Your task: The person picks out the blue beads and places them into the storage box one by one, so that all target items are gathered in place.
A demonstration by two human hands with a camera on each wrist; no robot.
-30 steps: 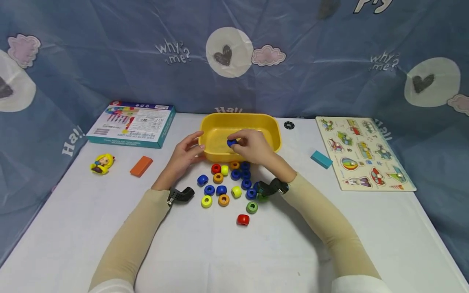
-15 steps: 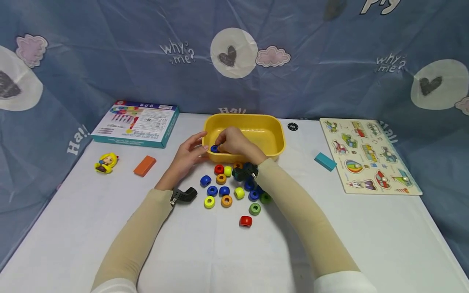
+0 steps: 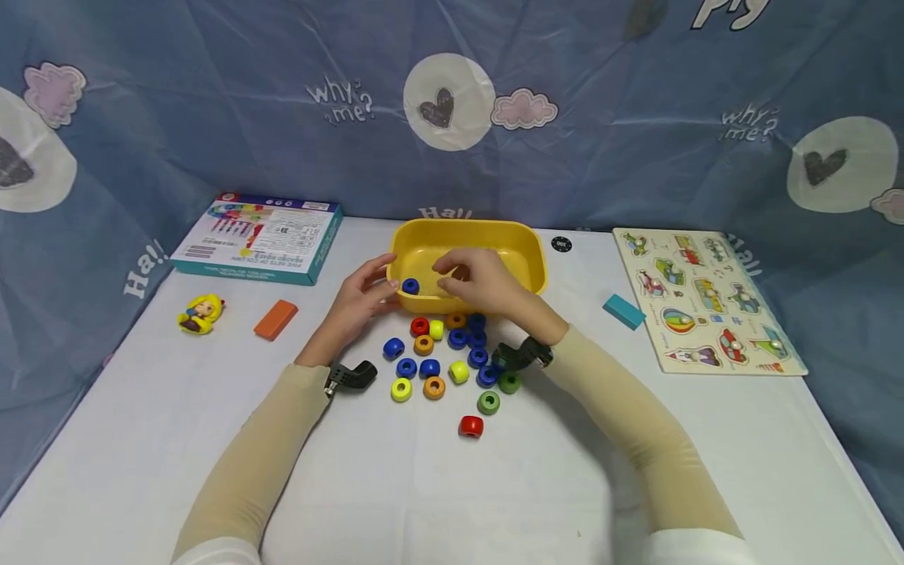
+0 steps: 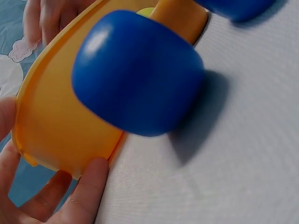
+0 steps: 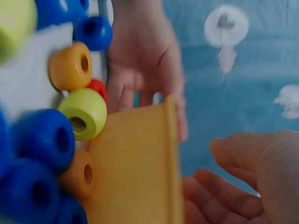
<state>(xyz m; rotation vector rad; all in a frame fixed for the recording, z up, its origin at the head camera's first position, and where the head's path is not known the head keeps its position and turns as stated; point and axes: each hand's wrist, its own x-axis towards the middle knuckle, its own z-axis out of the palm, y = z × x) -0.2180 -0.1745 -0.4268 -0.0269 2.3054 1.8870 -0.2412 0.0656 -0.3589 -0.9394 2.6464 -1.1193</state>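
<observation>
In the head view, a yellow tray (image 3: 466,303) stands at the back middle of the table. My left hand (image 3: 357,302) holds its left end, fingers and thumb curved about the corner. Inside the tray, a blue bead (image 3: 410,286) lies in the left front corner. Above the tray's middle is my right hand (image 3: 487,284), its thumb and forefinger apart with nothing visible between them. Several loose beads in blue, orange, yellow, green and red lie in front of the tray. One blue bead (image 4: 138,74) looms large in the left wrist view.
A teal-edged box (image 3: 257,239) lies back left, with a yellow-haired figurine (image 3: 201,315) and an orange block (image 3: 275,320) before it. On the right are a blue block (image 3: 624,311) and a picture puzzle board (image 3: 706,302). A black disc (image 3: 561,244) sits behind the tray.
My right hand carried a blue bead leftward into the tray's front left corner and let it go there. The hand has since moved back right. My left hand stays at the tray's end.
</observation>
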